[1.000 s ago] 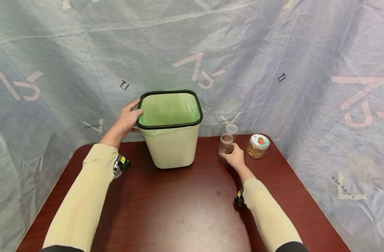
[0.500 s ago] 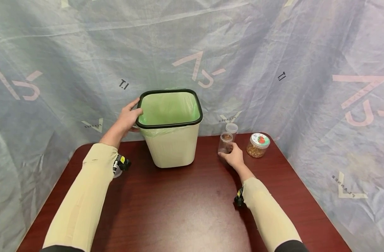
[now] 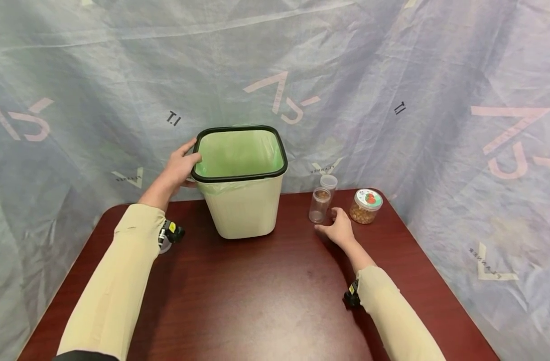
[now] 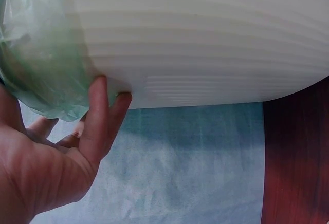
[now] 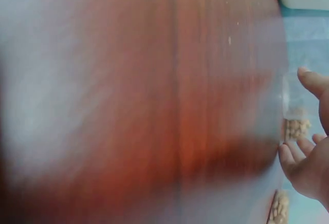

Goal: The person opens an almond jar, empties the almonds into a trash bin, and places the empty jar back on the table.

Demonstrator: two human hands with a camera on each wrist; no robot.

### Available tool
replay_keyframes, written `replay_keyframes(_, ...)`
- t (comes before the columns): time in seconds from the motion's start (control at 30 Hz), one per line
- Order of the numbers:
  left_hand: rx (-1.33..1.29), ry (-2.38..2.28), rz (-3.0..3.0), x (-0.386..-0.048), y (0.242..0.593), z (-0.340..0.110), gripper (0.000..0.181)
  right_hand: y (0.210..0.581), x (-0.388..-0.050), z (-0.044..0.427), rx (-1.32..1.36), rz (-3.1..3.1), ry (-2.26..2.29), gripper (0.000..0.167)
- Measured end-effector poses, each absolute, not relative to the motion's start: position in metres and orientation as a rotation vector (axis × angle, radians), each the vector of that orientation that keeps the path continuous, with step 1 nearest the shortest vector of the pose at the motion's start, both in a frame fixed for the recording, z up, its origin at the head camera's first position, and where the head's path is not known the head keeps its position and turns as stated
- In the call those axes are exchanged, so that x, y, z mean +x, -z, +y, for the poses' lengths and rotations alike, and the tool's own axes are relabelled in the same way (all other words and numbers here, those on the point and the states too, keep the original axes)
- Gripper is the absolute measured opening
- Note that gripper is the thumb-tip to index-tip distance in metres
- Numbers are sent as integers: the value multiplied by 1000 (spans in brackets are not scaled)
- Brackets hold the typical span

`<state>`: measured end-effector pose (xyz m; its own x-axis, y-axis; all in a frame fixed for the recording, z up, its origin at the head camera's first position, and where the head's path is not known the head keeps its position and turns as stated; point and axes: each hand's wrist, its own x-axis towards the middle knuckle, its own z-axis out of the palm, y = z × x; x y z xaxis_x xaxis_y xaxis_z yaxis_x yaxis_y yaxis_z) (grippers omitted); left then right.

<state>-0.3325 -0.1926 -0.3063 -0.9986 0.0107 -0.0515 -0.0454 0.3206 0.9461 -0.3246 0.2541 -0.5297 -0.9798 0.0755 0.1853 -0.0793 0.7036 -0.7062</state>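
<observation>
A cream waste bin (image 3: 241,213) with a black rim and a green bag liner stands upright on the table. My left hand (image 3: 177,168) holds its left side at the rim, thumb over the edge and fingers along the outer wall; in the left wrist view, fingertips touch the ribbed wall. My right hand (image 3: 340,230), fingers spread and holding nothing, is just in front of a clear jar (image 3: 317,209). Behind that jar stands a second clear jar (image 3: 329,181), partly hidden. Pale nut-like pieces (image 5: 296,128) show beyond the hand in the right wrist view.
A wide lidded tub (image 3: 365,206) of golden pieces stands at the back right of the table. A small clear round object (image 3: 165,245) is partly hidden below the left wrist. The dark red table (image 3: 266,301) reaches back to a grey curtain (image 3: 356,90).
My right hand has let go of the front clear jar and drawn back slightly to the right. My left hand keeps its hold on the bin. The head view has shifted a little.
</observation>
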Motion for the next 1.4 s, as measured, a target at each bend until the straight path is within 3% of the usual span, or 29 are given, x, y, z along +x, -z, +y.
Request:
replay_keyframes(0.3,-15,-1793,2525,-328,306,-195,69,521,-302,276,39,-2709,-1078,71)
replay_keyframes(0.53,-30,-1810,2531,-327,307,-201,69,518,-290,295,59,-2648,-1004,42)
replay_keyframes(0.7,-36,-1811,2529,-329,308,-202,69,522,-285,312,-106,-2562,-1000,30)
replay_keyframes(0.83,-43,-1812,2536,-329,308,-203,70,525,-287,324,-286,-2492,-1011,37)
replay_keyframes(1.03,-47,-1784,2554,-328,309,-203,69,526,-297,341,-444,-2434,-1109,63)
replay_keyframes(1.4,-37,-1809,2534,-321,309,-203,70,528,-322,354,-427,-2415,-1274,95)
